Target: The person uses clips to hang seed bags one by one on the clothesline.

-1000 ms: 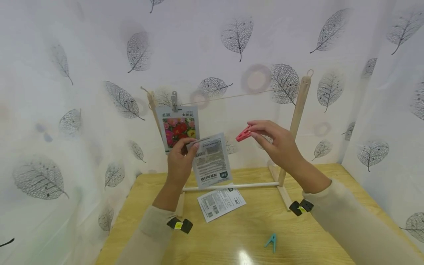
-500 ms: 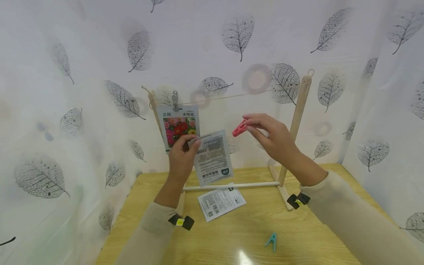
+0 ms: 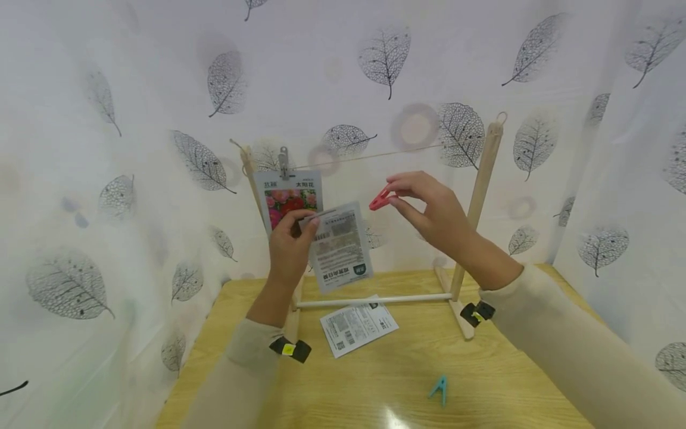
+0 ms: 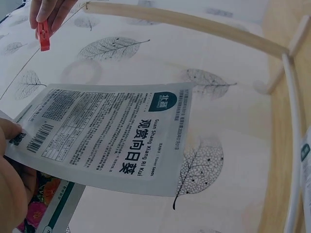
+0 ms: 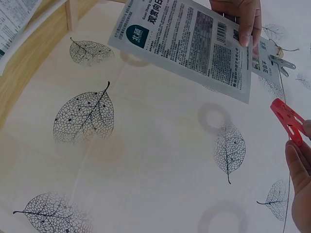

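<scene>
My left hand [image 3: 289, 247] pinches a seed packet [image 3: 340, 249] by its upper left corner, its printed back facing me, below the string [image 3: 370, 156]. To the right, my right hand [image 3: 433, 208] holds a red clothespin [image 3: 379, 200] between thumb and fingers, its tip pointing towards the packet without touching it. Behind the left hand a flower packet [image 3: 289, 185] hangs from the string by a grey clip [image 3: 283, 162]. The right wrist view shows the red clothespin [image 5: 287, 119] beside the string and the held packet [image 5: 194, 43] above it.
Wooden posts [image 3: 483, 173] hold the string, joined low down by a white rod [image 3: 375, 301]. Another packet [image 3: 359, 328] lies on the table [image 3: 375, 387] by the rod, and a teal clothespin [image 3: 439, 389] lies nearer me. Leaf-patterned cloth [image 3: 332, 71] stands behind.
My left hand has risen slightly with its packet, which now overlaps more of the hanging one. My right hand has moved left and up, bringing the red clothespin nearer the packet and string.
</scene>
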Action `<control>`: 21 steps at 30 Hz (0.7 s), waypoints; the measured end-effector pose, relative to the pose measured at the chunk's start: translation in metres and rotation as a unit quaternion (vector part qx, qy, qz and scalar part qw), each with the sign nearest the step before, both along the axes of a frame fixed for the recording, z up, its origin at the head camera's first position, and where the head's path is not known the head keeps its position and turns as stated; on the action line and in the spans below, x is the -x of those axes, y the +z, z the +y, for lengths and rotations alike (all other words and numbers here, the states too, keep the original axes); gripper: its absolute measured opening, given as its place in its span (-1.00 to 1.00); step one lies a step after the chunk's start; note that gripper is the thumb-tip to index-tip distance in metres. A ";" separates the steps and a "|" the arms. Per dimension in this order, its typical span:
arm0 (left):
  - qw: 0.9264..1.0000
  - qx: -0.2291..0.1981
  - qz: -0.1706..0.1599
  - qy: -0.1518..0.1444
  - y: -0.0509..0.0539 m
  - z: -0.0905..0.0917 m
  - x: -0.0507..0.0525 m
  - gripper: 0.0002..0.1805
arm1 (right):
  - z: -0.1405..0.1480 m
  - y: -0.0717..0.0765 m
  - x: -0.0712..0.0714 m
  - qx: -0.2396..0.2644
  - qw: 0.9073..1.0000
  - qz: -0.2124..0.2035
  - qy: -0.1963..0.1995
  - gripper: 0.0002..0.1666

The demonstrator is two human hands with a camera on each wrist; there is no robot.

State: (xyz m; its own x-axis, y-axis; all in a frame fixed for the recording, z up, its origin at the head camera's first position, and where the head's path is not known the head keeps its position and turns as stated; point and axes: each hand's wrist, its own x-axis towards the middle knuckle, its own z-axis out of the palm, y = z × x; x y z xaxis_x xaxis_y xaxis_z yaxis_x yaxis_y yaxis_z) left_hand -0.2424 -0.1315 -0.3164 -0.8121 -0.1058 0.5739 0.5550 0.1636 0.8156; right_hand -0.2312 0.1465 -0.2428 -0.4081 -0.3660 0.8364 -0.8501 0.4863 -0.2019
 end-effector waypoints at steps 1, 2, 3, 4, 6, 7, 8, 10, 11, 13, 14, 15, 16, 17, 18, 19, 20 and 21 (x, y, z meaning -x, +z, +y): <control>1.000 -0.003 -0.004 -0.002 0.000 0.000 0.001 -0.75 | 0.000 0.001 0.000 0.001 1.000 0.000 -0.001 -0.73; 1.000 -0.005 -0.007 -0.002 0.000 -0.001 0.001 -0.75 | 0.000 0.002 0.001 0.001 1.000 -0.001 -0.001 -0.72; 1.000 -0.007 -0.011 -0.004 0.000 -0.001 0.002 -0.76 | -0.001 0.003 0.001 0.003 1.000 -0.002 0.000 -0.72; 1.000 -0.010 -0.014 -0.006 0.001 -0.001 0.003 -0.76 | -0.001 0.005 0.001 0.004 1.000 -0.003 0.001 -0.71; 1.000 -0.012 -0.018 -0.007 0.001 -0.001 0.003 -0.76 | -0.002 0.007 0.002 0.007 1.000 -0.008 0.004 -0.69; 1.000 -0.014 -0.020 -0.007 0.001 -0.001 0.003 -0.76 | -0.002 0.008 0.002 0.009 1.000 -0.010 0.004 -0.67; 1.000 -0.017 -0.021 -0.008 0.001 -0.001 0.003 -0.76 | -0.003 0.009 0.002 0.011 1.000 -0.013 0.004 -0.66; 0.999 -0.022 -0.023 -0.008 0.002 -0.001 0.004 -0.77 | -0.004 0.011 0.004 0.015 1.000 -0.020 0.003 -0.63; 0.999 -0.023 -0.023 -0.008 0.002 -0.001 0.004 -0.77 | -0.004 0.012 0.004 0.016 1.000 -0.024 0.002 -0.62; 0.999 -0.027 -0.021 -0.010 0.002 -0.001 0.005 -0.77 | -0.005 0.014 0.006 0.020 0.999 -0.031 0.001 -0.60; 0.999 -0.028 -0.020 -0.011 0.002 -0.001 0.005 -0.77 | -0.006 0.015 0.006 0.022 0.999 -0.034 0.002 -0.60; 0.999 -0.028 -0.018 -0.011 0.002 -0.001 0.005 -0.76 | -0.006 0.017 0.007 0.023 0.999 -0.037 0.003 -0.59; 0.999 -0.029 -0.016 -0.012 0.002 -0.001 0.006 -0.76 | -0.007 0.018 0.007 0.024 0.999 -0.039 0.004 -0.59; 0.999 -0.029 -0.015 -0.013 0.002 -0.001 0.006 -0.76 | -0.007 0.019 0.007 0.025 0.999 -0.041 0.004 -0.59; 1.000 -0.026 -0.013 -0.011 0.002 -0.001 0.006 -0.76 | -0.008 0.020 0.008 0.026 0.999 -0.042 0.003 -0.59; 1.000 -0.024 -0.011 -0.009 0.002 0.000 0.006 -0.76 | -0.009 0.021 0.008 0.026 0.999 -0.043 0.004 -0.59; 1.000 -0.022 -0.009 -0.007 0.003 0.000 0.006 -0.76 | -0.009 0.022 0.008 0.028 0.999 -0.044 0.004 -0.59; 1.000 -0.019 -0.008 -0.005 0.003 0.000 0.006 -0.76 | -0.010 0.023 0.009 0.030 0.998 -0.046 0.005 -0.58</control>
